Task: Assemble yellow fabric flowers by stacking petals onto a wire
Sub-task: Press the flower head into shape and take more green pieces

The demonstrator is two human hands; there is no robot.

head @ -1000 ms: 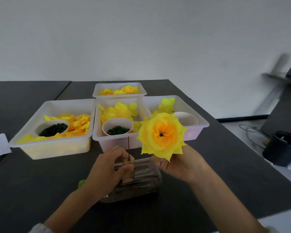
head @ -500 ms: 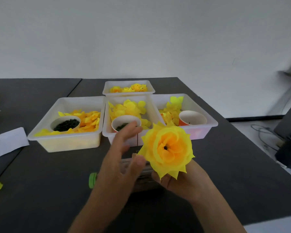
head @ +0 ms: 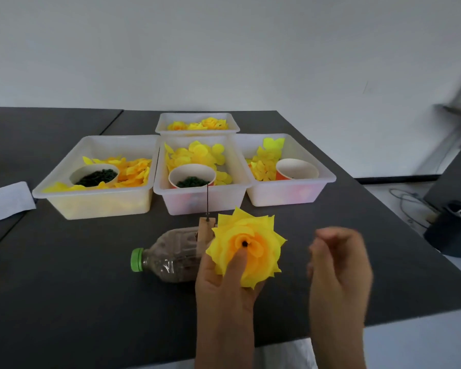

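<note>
Grips the flower [head: 261, 235] in the left hand [head: 224, 296], fingers curled behind the petals and thumb [head: 236, 265] pressed on the face just below the black bead [head: 245, 244]. Holds it above the table [head: 64, 288], in front of the lying bottle [head: 171, 254] and near the bare wire [head: 207, 201] that stands upright from a wooden block [head: 206, 230] on that bottle. Keeps the right hand [head: 338, 265] apart to the side, fingers loosely curled; too blurred to tell whether anything is pinched there. Looks finished, judging by the full stack of layers, so probably bound for the far tray [head: 197, 117] with the other blooms. Likely weighs almost nothing and gives under any pressure: soft fabric, thin edges, easily creased or splayed. Better to take hold from behind, at the base where the layers meet, than by the outer tips, which would bend and could pull a layer loose. Worth easing the thumb off the centre, to avoid flattening the inner curl or shifting the bead. No need for force; a light pinch should do, and a gentle set-down rather than a drop, though a fall would hardly harm it. Unlikely to slip, given the matte cloth.
</note>
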